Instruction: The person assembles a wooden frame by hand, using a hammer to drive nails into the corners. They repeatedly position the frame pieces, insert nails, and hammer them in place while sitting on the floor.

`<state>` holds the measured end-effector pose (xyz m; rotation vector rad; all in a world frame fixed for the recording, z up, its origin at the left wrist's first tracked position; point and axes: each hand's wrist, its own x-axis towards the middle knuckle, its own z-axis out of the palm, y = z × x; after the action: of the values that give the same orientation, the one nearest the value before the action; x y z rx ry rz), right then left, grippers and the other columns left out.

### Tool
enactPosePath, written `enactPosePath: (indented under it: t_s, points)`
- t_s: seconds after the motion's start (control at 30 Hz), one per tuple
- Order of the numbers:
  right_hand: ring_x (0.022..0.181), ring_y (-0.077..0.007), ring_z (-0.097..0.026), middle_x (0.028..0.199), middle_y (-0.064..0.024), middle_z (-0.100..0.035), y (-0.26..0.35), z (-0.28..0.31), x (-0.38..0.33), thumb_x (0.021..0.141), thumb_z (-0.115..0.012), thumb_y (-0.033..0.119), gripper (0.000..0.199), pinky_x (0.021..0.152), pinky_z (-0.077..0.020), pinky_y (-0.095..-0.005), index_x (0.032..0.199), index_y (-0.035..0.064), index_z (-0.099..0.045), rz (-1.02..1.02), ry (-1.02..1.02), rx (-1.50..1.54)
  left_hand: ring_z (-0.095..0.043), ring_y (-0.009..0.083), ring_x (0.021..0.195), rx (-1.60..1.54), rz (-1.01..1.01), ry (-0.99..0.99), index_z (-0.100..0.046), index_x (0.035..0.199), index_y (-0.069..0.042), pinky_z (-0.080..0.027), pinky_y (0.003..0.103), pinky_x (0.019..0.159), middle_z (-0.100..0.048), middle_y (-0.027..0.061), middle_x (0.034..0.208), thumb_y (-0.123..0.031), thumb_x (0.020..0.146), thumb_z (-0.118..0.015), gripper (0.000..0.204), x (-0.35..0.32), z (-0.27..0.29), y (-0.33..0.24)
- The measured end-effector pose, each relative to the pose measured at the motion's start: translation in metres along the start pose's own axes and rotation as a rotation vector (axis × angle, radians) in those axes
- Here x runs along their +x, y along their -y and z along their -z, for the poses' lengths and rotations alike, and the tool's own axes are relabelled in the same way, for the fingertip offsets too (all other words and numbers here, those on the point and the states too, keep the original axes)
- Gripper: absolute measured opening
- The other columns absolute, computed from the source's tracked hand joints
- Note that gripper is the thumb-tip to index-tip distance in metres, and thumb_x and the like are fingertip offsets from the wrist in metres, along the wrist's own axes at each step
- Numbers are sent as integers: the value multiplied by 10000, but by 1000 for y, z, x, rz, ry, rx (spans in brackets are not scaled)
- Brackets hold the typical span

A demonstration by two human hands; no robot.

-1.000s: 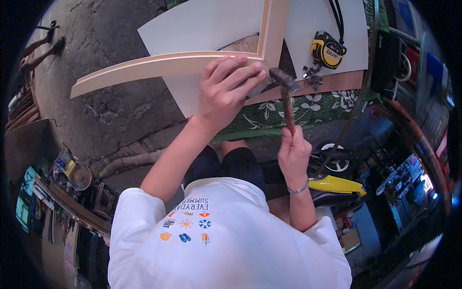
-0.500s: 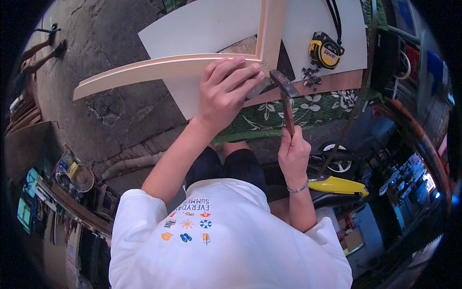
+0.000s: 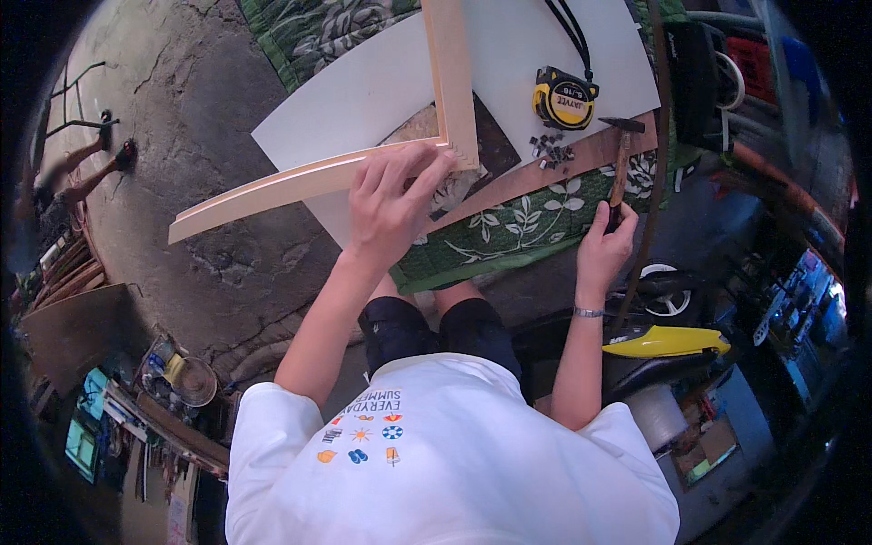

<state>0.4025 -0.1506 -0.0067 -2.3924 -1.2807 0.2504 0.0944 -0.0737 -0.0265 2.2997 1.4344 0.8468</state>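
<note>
My left hand (image 3: 391, 204) is closed on a pale wooden picture frame (image 3: 300, 186), its bent fingers just left of the corner where two mitred strips meet. The frame shows only in part, one strip running left and another toward the far edge. In my right hand (image 3: 604, 243) is a hammer (image 3: 619, 173), gripped low on its wooden handle. Its dark head rests at or just above the right end of a brown board, apart from the frame. Between the two hands, several small dark metal pieces (image 3: 552, 153) lie in a loose pile.
A yellow and black tape measure (image 3: 565, 98) with a black strap sits beyond the metal pieces. White sheets (image 3: 509, 45) and a brown wooden board (image 3: 518, 186) lie over a green leaf-patterned cloth (image 3: 522, 222). At far left, a person's legs (image 3: 86, 163) show on the concrete floor.
My right hand has carried the hammer right, away from the frame's corner. My left hand's fingers have curled closer onto the frame. The whole view has shifted.
</note>
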Motion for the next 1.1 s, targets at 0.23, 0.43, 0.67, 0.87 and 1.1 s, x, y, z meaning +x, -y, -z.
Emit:
enactPosePath:
  t_s: [0.23, 0.43, 0.67, 0.87, 1.1]
  points:
    - [1122, -358, -564, 1168, -162, -568, 14, 24, -1, 1066, -627, 274, 345, 952, -470, -457, 1256, -13, -591, 117, -20, 24, -604, 283, 1157, 94, 153, 125, -630, 1299, -142, -436, 423, 986, -646, 52, 1259, -133, 786, -827, 549, 24, 21, -2]
    - [1139, -348, -575, 1171, -157, -571, 76, 57, 18, 1061, -625, 236, 278, 952, -491, -460, 1212, 2, -622, 345, 21, 131, -617, 381, 1084, -53, 163, -11, -584, 1292, -42, -490, 458, 925, -618, 163, 1204, -132, 862, -798, 488, 43, 90, 5]
    - [1261, -356, -538, 1396, -165, -536, 243, 135, 50, 950, -748, 407, 633, 1054, -430, -513, 1434, 77, -509, 905, -78, 332, -669, 246, 872, -503, 220, -144, -571, 1258, 14, -555, 397, 788, -650, 118, 976, -340, 1028, -659, 432, 60, 273, -54]
    - [1364, -347, -512, 1487, -149, -531, 347, 163, 35, 725, -904, 485, 944, 1106, -409, -521, 1484, 107, -488, 1278, 30, 209, -621, 112, 652, -957, 469, -142, -591, 1267, -22, -524, 279, 584, -628, 33, 816, -347, 1099, -574, 366, 31, 367, -61]
    - [822, -393, -724, 829, -175, -719, 385, 126, -30, 751, -878, 199, 352, 762, -564, -504, 957, 58, -630, 1061, 623, 109, -621, 99, 656, -1243, 496, 33, -595, 1262, -22, -517, 274, 558, -634, 36, 815, -338, 1090, -597, 360, -18, 426, 26]
